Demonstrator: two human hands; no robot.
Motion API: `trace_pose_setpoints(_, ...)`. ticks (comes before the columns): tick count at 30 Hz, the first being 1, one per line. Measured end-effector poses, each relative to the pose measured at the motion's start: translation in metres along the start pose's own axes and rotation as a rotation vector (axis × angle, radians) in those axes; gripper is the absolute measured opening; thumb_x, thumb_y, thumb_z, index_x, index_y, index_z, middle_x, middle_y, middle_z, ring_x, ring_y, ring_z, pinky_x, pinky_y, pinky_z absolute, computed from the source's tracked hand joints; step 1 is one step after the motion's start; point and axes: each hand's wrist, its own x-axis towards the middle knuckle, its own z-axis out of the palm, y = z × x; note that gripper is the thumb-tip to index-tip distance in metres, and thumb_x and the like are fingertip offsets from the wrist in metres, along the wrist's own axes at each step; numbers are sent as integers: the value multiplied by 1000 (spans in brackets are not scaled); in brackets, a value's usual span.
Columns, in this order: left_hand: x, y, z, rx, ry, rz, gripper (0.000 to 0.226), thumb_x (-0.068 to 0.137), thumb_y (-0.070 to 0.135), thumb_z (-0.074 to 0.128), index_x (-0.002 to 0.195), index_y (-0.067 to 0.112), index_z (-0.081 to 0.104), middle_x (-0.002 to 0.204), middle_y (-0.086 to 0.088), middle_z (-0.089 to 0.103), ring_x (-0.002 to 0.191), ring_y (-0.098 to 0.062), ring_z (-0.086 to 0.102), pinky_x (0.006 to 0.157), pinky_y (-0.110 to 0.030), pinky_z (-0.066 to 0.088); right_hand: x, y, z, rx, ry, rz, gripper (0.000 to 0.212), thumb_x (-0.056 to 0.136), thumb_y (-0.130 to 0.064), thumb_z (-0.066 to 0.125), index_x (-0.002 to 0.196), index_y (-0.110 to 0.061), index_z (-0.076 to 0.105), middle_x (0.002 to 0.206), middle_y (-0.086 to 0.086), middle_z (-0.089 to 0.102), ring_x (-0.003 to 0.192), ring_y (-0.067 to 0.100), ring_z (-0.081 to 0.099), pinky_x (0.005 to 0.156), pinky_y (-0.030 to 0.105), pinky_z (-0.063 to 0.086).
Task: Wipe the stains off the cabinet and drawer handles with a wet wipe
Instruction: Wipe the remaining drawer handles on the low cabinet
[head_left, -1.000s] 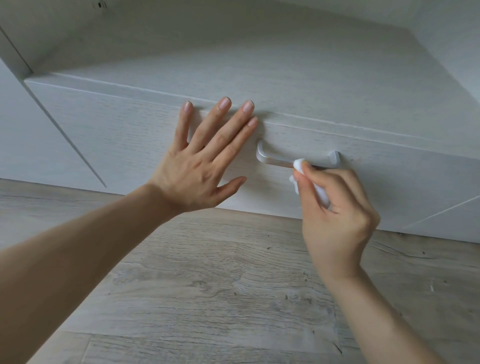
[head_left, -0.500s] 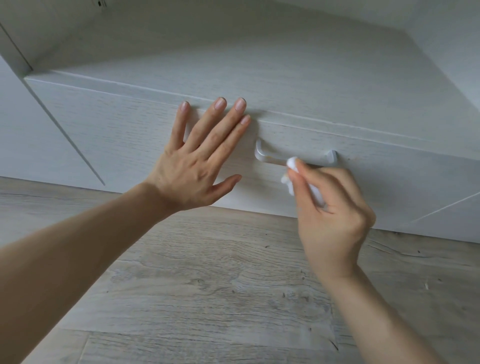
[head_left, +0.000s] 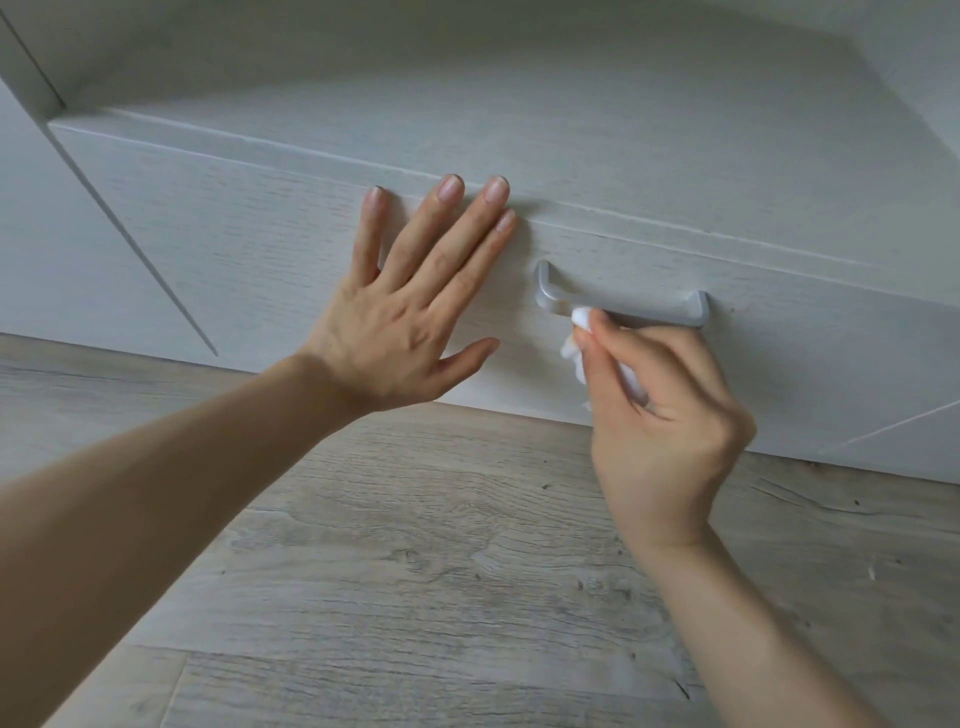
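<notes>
Left hand (head_left: 410, 322) lies flat on the white drawer front (head_left: 249, 249), centre of frame, fingers straight and spread, fingertips reaching the drawer's top edge, thumb out to the side; holds nothing. Right hand (head_left: 660, 410), right of centre, has curled fingers pinching a bunched white wet wipe (head_left: 579, 332). Wipe tip touches the lower edge of the silver drawer handle (head_left: 623, 304), near its left end. Handle is mounted horizontally on the drawer front, just right of the left hand's fingers; most of the bar is uncovered. Stains on handle too small to tell. Hands are apart, either side of the handle's left post. Grey wood-grain floor (head_left: 415, 571) fills lower frame. Cabinet top (head_left: 571, 130) across upper frame.
</notes>
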Motion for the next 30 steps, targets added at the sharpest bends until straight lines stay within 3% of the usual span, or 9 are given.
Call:
trace_pose_setpoints(4,1,5,3,2,8,-21,82,93,55,37,151,6,7,153,-13,15,146,-21,-13,115,-47,-13,1,-1,2,20,19,20,8,84,-1,70,91,1,73,77,7,66,64,22,66,59,37,55)
trace_pose_setpoints(8,1,5,3,-12,7,-24,82,93,55,37,151,6,5,154,-13,12,145,-21,-14,114,-47,-14,0,-5,4,-7,-27,-54,11,83,0,71,94,0,73,77,5,65,66,19,66,63,28,55)
trace_pose_setpoints(13,-2,-2,2,-1,6,9,83,94,55,38,152,7,3,160,-7,4,146,-20,-9,115,-46,-11,0,2,-8,16,5,-24,14,86,-1,68,100,2,70,83,3,63,69,21,68,63,33,55)
trace_pose_setpoints(19,0,2,3,0,10,-13,84,94,55,36,152,6,-1,153,-12,14,145,-21,-15,114,-46,-14,7,-6,5,-60,-53,-114,10,83,2,70,93,1,72,70,10,67,61,22,65,63,28,53)
trace_pose_setpoints(23,0,3,4,-8,7,-3,84,94,55,35,151,7,-4,153,-12,13,145,-21,-16,114,-47,-15,10,-12,6,-24,-4,4,9,85,-3,70,92,2,73,71,9,67,58,18,62,60,26,52)
trace_pose_setpoints(30,1,5,4,-3,-6,1,87,93,56,36,151,6,-5,154,-12,12,144,-22,-18,113,-48,-14,14,-22,9,3,-39,90,10,84,-5,69,91,0,74,75,5,65,69,5,58,69,12,47)
